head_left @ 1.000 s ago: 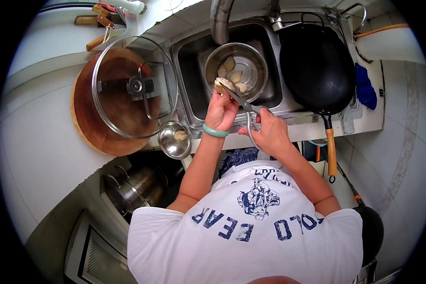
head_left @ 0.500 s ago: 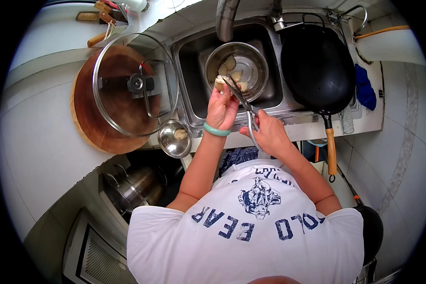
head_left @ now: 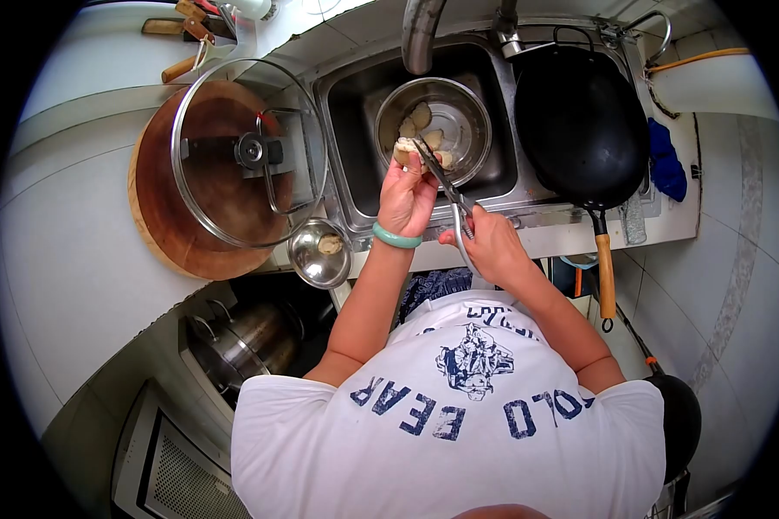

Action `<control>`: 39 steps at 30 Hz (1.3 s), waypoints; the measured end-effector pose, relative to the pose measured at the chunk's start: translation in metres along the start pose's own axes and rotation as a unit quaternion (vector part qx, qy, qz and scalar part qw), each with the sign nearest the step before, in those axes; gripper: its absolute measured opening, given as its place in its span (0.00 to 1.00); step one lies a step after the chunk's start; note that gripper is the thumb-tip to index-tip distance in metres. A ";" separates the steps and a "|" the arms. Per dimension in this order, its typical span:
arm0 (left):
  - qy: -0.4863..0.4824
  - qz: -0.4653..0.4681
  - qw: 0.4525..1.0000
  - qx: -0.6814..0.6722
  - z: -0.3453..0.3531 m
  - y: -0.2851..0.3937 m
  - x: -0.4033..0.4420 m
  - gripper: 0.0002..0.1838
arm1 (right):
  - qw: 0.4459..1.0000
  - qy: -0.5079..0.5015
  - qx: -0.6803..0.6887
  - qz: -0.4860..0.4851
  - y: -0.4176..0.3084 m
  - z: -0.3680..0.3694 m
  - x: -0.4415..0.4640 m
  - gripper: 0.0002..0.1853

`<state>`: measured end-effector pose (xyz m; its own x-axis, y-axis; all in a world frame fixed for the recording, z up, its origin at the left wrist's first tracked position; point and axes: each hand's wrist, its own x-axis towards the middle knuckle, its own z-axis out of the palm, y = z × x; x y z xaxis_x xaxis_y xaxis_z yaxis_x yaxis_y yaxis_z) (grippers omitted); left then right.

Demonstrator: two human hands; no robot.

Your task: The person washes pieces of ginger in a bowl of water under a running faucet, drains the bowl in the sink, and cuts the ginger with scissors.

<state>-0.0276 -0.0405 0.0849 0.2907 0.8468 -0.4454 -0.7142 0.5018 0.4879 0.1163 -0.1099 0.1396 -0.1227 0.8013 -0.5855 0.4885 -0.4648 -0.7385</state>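
The left hand (head_left: 407, 203), a green bangle (head_left: 397, 236) at its wrist, pinches a pale lumpy piece (head_left: 406, 154) over the near part of the sink (head_left: 355, 130). The right hand (head_left: 496, 246), at the sink's near edge, is closed around the handles of the scissors (head_left: 459, 203), whose blades reach up against the piece. Beneath, inside the sink, a steel bowl (head_left: 479, 143) holds more pale pieces (head_left: 421, 115); the fingers, the held piece and the blades hide part of its near side. A faucet (head_left: 421, 39) juts over the sink's far edge.

To the right, a black wok (head_left: 580, 125) covers that end of the sink unit, its wooden handle (head_left: 606, 277) pointing back toward the person; a blue cloth (head_left: 667, 160) lies beyond it. Left of the sink, a glass lid (head_left: 251, 151) overlaps a round chopping board (head_left: 160, 203). By the sink's near left corner sits a small metal bowl (head_left: 307, 264) with one pale lump (head_left: 330, 245) inside.
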 end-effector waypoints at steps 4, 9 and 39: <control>0.001 0.003 1.000 0.005 0.001 0.001 0.001 0.13 | 0.998 0.017 0.042 -0.039 0.011 0.008 0.003 0.21; 0.001 0.001 1.000 0.015 -0.002 0.004 0.003 0.12 | 0.998 0.010 0.044 -0.050 0.008 0.004 0.001 0.19; -0.002 0.024 0.998 0.061 0.009 0.010 0.003 0.13 | 0.999 0.001 0.034 -0.024 0.001 -0.004 0.000 0.23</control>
<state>-0.0283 -0.0310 0.0951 0.2608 0.8706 -0.4173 -0.6441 0.4788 0.5965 0.1200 -0.1085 0.1399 -0.1427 0.8241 -0.5482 0.4231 -0.4499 -0.7865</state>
